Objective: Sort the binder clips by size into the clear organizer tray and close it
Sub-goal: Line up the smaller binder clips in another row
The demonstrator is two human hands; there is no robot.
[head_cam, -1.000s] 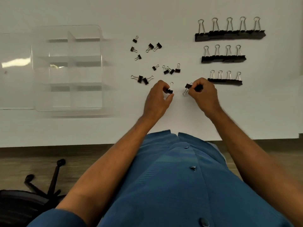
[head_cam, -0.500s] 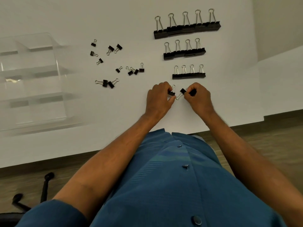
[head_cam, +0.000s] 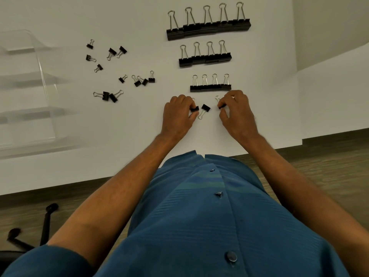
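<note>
Black clip (head_cam: 205,107) lies loose on the table (head_cam: 139,126) between the hands, just right of the left hand (head_cam: 177,114) and nearer it. Its long axis runs diagonally, body far-right, wire handle pointing near-left. Each hand, left and right hand (head_cam: 236,110), pinches its own small clip. Tray (head_cam: 40,62) sits well left.

The person wears a blue shirt (head_cam: 209,226) of a slightly glossy fabric, short-sleeved, with both forearms bare below it. A buttoned placket runs down the middle of the shirt; a large round dark button (head_cam: 231,256) sits lowest in view, with two smaller buttons (head_cam: 219,193) above it toward the open collar. Fine woven ribs cross the cloth left of the placket, and a greenish band lies just below the collar. The left sleeve (head_cam: 40,260) shows at the lower left corner, blurred.
</note>
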